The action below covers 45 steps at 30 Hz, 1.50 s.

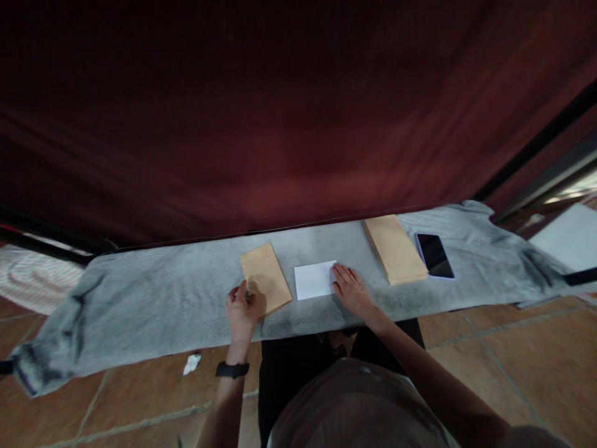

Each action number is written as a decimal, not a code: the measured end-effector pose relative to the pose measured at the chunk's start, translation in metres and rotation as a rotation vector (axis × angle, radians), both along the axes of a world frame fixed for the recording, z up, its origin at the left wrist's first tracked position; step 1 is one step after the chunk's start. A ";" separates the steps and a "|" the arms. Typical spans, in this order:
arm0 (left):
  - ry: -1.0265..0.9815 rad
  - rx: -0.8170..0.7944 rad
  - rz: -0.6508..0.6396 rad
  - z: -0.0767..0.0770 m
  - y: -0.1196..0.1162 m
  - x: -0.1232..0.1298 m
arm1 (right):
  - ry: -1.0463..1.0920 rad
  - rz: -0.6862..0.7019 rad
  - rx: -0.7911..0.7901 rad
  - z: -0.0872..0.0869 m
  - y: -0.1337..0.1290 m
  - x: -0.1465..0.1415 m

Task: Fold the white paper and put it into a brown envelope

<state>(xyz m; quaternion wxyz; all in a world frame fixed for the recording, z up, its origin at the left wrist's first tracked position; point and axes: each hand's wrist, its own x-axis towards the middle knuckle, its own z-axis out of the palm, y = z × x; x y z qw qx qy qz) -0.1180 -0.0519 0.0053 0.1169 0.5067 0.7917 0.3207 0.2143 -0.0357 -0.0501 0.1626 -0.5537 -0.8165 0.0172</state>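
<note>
A white paper (314,280) lies flat in front of me, and my right hand (349,289) rests on its right end with the fingers stretched out. Left of the paper is a brown envelope (268,277) with a small red mark near its top. My left hand (241,303) is at this envelope's lower left edge, its fingers curled; a small dark thing shows at the fingertips, too small to name. Farther right lies a thick stack of brown envelopes (396,250), touched by neither hand.
A phone (435,256) lies right of the stack. Grey cloth (163,298) covers the narrow table. Behind it hangs a dark red curtain (289,137). A white scrap (191,363) is on the tiled floor (140,398). A white panel (569,239) stands at far right.
</note>
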 end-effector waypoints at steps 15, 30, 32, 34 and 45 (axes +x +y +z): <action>0.487 0.076 -0.786 -0.045 -0.001 0.163 | 0.027 0.029 -0.016 0.013 -0.022 0.001; 0.475 -0.033 -1.031 -0.026 0.009 0.176 | 0.118 0.132 0.095 0.005 -0.058 0.011; 0.484 -0.034 -1.037 -0.028 0.017 0.175 | 0.125 0.118 0.089 0.005 -0.059 0.010; 0.488 -0.036 -1.033 -0.030 0.025 0.176 | 0.129 0.115 0.073 0.005 -0.059 0.010; 0.546 0.003 -1.009 -0.043 0.047 0.180 | 0.144 0.093 0.041 0.005 -0.059 0.008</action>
